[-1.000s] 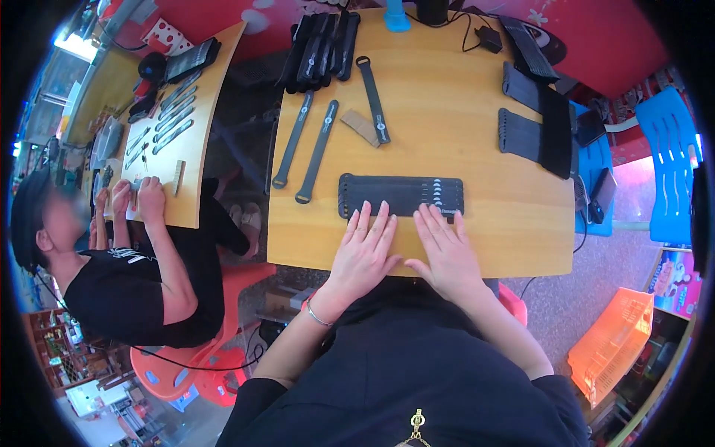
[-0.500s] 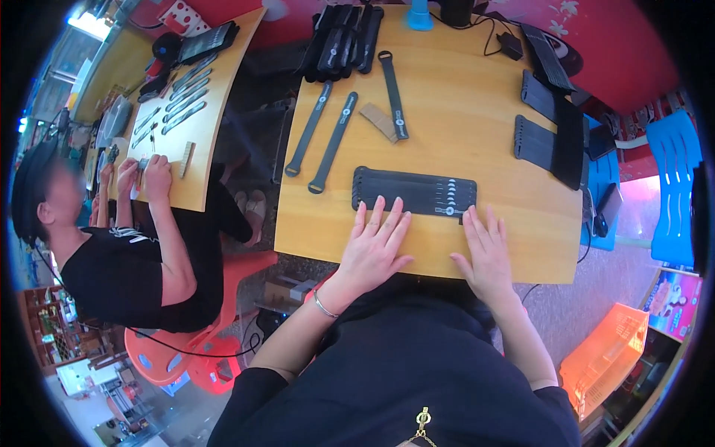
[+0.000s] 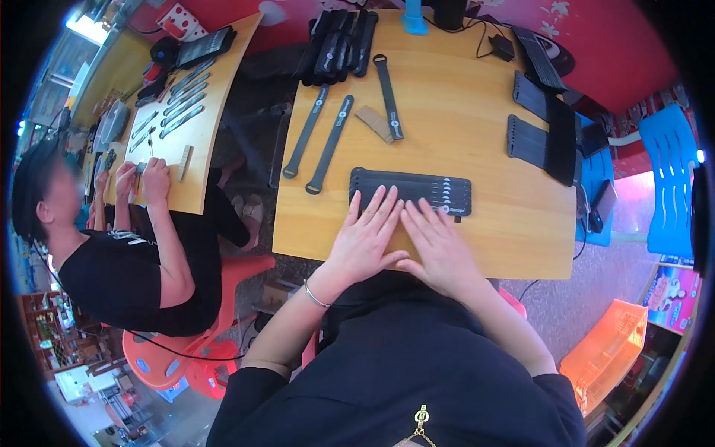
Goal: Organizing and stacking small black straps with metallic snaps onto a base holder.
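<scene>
A neat stack of black cable straps (image 3: 410, 186) lies crosswise near the front edge of the table, its layers slightly fanned with pale print at the right end. My left hand (image 3: 363, 244) lies flat, fingers spread, with its fingertips on the stack's near edge. Close beside it, my right hand (image 3: 441, 252) is also stretched out, fingertips touching the stack near its middle. The two hands almost meet at the thumbs. Beyond them lie three single straps with slotted ends, one at the left (image 3: 305, 134), one in the middle (image 3: 330, 145) and one farther back (image 3: 388, 97).
A cardboard piece (image 3: 375, 124) lies by the back strap. A heap of straps (image 3: 335, 46) sits at the far left, and more stacks (image 3: 527, 139) line the right edge. At the left, a co-worker (image 3: 112, 268) handles something at another table (image 3: 195, 160). An orange crate (image 3: 605, 356) stands right.
My right hand has moved left from the stack's right end to its middle, next to my left hand. My left hand has barely moved.
</scene>
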Action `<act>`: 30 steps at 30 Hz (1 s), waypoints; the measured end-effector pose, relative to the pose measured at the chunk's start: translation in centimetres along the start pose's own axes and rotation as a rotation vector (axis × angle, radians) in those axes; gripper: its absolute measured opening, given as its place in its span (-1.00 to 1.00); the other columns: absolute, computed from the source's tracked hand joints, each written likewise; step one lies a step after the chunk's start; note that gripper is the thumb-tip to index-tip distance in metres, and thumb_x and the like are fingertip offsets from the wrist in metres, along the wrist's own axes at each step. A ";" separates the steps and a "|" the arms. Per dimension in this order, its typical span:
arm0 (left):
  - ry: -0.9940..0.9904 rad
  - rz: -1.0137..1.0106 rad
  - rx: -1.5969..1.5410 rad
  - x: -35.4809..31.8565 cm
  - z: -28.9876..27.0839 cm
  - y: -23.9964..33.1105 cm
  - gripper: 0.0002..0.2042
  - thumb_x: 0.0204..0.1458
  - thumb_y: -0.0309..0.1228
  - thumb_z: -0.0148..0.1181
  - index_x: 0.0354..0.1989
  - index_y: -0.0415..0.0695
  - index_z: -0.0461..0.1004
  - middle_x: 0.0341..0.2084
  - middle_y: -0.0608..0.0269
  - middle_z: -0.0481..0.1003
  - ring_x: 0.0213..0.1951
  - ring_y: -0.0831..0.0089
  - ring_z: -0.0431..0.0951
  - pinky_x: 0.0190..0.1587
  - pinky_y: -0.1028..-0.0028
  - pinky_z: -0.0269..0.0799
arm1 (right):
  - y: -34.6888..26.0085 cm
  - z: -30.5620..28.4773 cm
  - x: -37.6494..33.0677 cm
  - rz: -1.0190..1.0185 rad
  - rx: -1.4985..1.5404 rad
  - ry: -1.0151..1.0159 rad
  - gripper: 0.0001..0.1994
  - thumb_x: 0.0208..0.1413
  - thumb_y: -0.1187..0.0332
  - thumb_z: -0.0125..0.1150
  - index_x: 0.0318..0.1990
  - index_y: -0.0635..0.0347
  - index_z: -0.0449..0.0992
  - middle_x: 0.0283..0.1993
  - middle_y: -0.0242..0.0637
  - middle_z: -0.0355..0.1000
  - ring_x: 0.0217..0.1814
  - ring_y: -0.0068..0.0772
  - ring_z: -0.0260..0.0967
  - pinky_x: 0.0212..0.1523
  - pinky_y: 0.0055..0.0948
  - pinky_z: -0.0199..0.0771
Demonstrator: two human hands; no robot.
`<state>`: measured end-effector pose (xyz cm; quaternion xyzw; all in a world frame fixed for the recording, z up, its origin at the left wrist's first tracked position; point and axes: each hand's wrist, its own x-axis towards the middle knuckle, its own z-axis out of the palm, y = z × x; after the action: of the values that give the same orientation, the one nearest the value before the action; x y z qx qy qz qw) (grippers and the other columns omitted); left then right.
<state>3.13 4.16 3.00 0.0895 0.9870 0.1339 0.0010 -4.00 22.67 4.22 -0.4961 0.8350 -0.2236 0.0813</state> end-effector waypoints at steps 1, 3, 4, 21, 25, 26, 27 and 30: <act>-0.022 0.002 0.010 -0.1 0.3 -0.3 -0.18 -0.02 0.13 0.07 0.30 -0.24 0.11 0.35 -0.01 -0.02 0.40 0.15 -0.12 0.37 0.03 -0.34 | -0.2 0.3 0.3 0.012 -0.013 -0.006 -0.20 0.06 -0.10 0.11 0.29 0.35 0.12 0.35 -0.04 0.09 0.44 -0.09 -0.05 0.38 -0.11 -0.07; -0.039 0.008 0.035 0.0 0.7 -0.6 -0.15 -0.02 0.21 -0.01 0.31 -0.23 0.09 0.36 -0.01 -0.07 0.41 0.12 -0.17 0.37 0.01 -0.40 | 0.1 0.6 0.1 0.034 -0.021 0.008 -0.20 0.06 -0.10 0.11 0.29 0.35 0.12 0.35 -0.03 0.09 0.44 -0.09 -0.05 0.38 -0.12 -0.06; -0.042 0.015 0.030 0.1 0.8 -0.6 -0.15 -0.02 0.21 -0.01 0.31 -0.23 0.09 0.36 -0.01 -0.07 0.41 0.12 -0.17 0.37 0.01 -0.40 | 0.3 0.7 -0.1 0.045 -0.028 0.019 -0.20 0.07 -0.11 0.10 0.29 0.36 0.12 0.35 -0.02 0.09 0.44 -0.09 -0.04 0.37 -0.12 -0.06; -0.062 -0.014 -0.037 0.1 0.7 -0.8 -0.07 -0.09 0.29 0.01 0.31 -0.22 0.08 0.34 -0.19 -0.08 0.39 -0.03 -0.17 0.37 0.00 -0.35 | 4.2 -2.5 -3.8 0.287 -0.234 -0.059 -0.30 -0.06 0.15 0.30 0.27 0.10 0.22 0.35 -0.34 0.17 0.46 -0.17 -0.08 0.41 0.09 -0.33; -0.053 0.008 -0.068 0.2 0.4 -1.0 -0.06 -0.10 0.28 0.03 0.31 -0.24 0.08 0.33 -0.23 -0.08 0.38 -0.10 -0.16 0.37 0.03 -0.29 | 6.7 -3.6 -3.0 0.204 -0.150 0.013 -0.50 0.02 0.23 0.25 0.15 0.09 0.38 0.19 -0.32 0.36 0.34 -0.09 0.11 0.35 0.05 -0.15; -0.058 0.016 -0.073 0.3 0.3 -1.0 -0.06 -0.10 0.29 0.03 0.30 -0.24 0.08 0.33 -0.22 -0.08 0.38 -0.10 -0.16 0.37 0.03 -0.29 | 7.5 -3.9 -2.4 0.189 -0.062 0.037 -0.57 0.05 0.25 0.23 0.10 0.12 0.42 0.10 -0.28 0.43 0.26 -0.10 0.22 0.31 -0.02 0.01; -0.059 0.012 -0.074 0.2 0.2 -1.0 -0.06 -0.11 0.29 0.04 0.30 -0.23 0.09 0.33 -0.23 -0.08 0.38 -0.11 -0.16 0.37 0.04 -0.29 | 7.6 -4.3 -1.0 0.180 -0.064 0.037 -0.57 0.05 0.25 0.23 0.10 0.12 0.42 0.10 -0.28 0.43 0.26 -0.10 0.22 0.31 -0.02 0.01; -0.033 0.008 -0.098 -0.1 0.2 -0.9 -0.07 -0.11 0.30 0.03 0.31 -0.19 0.11 0.33 -0.20 -0.07 0.38 -0.10 -0.16 0.35 -0.05 -0.33 | 7.2 -4.8 5.2 0.370 0.281 0.214 -0.64 0.08 0.29 0.21 0.02 0.21 0.43 -0.08 -0.18 0.47 0.00 -0.13 0.39 0.03 -0.29 0.36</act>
<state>3.10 3.29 2.60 0.0953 0.9787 0.1805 0.0211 -14.00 22.52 5.64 -0.2922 0.8762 -0.3700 0.0999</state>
